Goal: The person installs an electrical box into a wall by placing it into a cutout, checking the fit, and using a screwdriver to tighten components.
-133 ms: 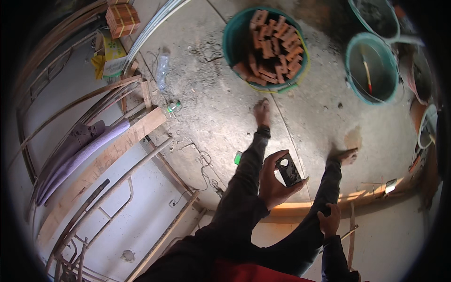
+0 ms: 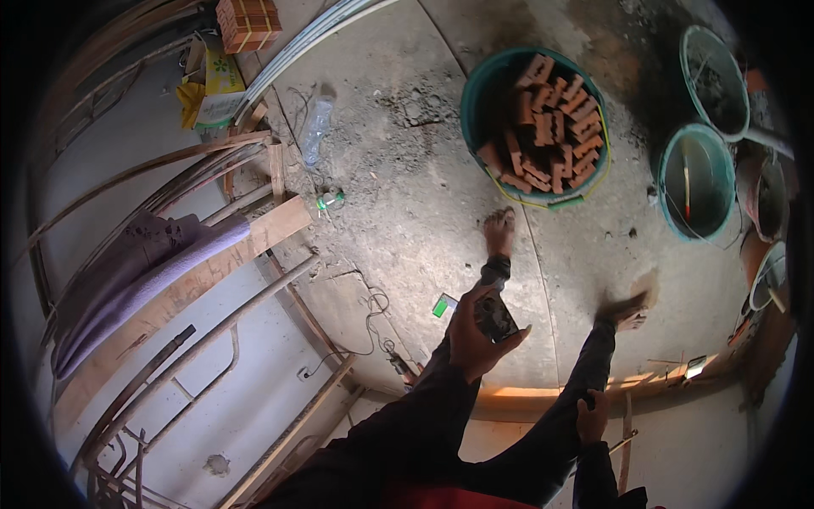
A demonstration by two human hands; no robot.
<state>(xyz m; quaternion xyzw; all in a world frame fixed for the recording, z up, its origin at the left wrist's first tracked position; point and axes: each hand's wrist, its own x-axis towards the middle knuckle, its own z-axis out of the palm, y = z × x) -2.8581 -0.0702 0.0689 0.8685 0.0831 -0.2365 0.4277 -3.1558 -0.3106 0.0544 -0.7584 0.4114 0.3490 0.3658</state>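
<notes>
My left hand (image 2: 475, 343) is closed around a black, flat, rectangular thing (image 2: 494, 317) about the size of a phone. Thumb and fingers grip its sides, above my left leg; its exact kind does not show. My right hand (image 2: 592, 417) is curled beside my right thigh, with a dark patch (image 2: 591, 395) between thumb and fingers that may be a small object or trouser cloth. Both bare feet stand on the concrete floor (image 2: 407, 204). Ahead of my left foot (image 2: 499, 231) sits a green tub (image 2: 476, 127) with several reddish-brown bricks (image 2: 555, 127).
Two more buckets stand at right: one green (image 2: 666, 182) with a stick in it, one greyish (image 2: 721, 127). At left are a wooden plank (image 2: 182, 288), purple cloth (image 2: 161, 271) and metal frames. A plastic bottle (image 2: 317, 131), a cable (image 2: 373, 318) and a small green item (image 2: 442, 305) lie about.
The view has shifted, so the tub and buckets sit lower and further right. My left hand has tilted the black thing; the round bright opening seen in it earlier no longer shows.
</notes>
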